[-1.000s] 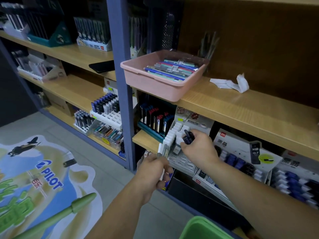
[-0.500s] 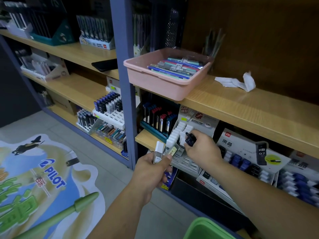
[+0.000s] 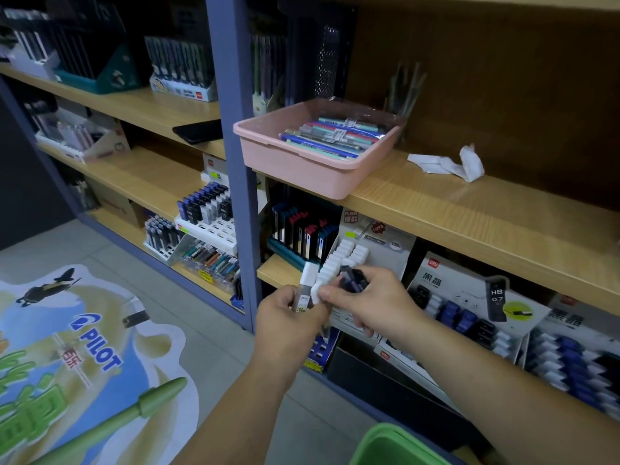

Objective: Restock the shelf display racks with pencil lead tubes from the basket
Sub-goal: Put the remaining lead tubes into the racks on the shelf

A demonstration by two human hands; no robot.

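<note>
Light wooden shelf boards [image 3: 469,223] run along the aisle on a blue-grey metal upright [image 3: 231,162]. A brown wooden back panel [image 3: 503,78] closes the right-hand bay, and a black perforated mesh panel [image 3: 330,62] stands at that bay's upper left. The floor [image 3: 214,317] is pale grey tile, and on it at the lower left lies a large printed floor sticker [image 3: 67,347] showing blue sky, green shapes, a dark plane, a green pen and the word PILOT. At the far left a dark wall [image 3: 20,196] rises beside the shelving, whose upper bays sit in shadow while the board fronts catch soft light.
</note>
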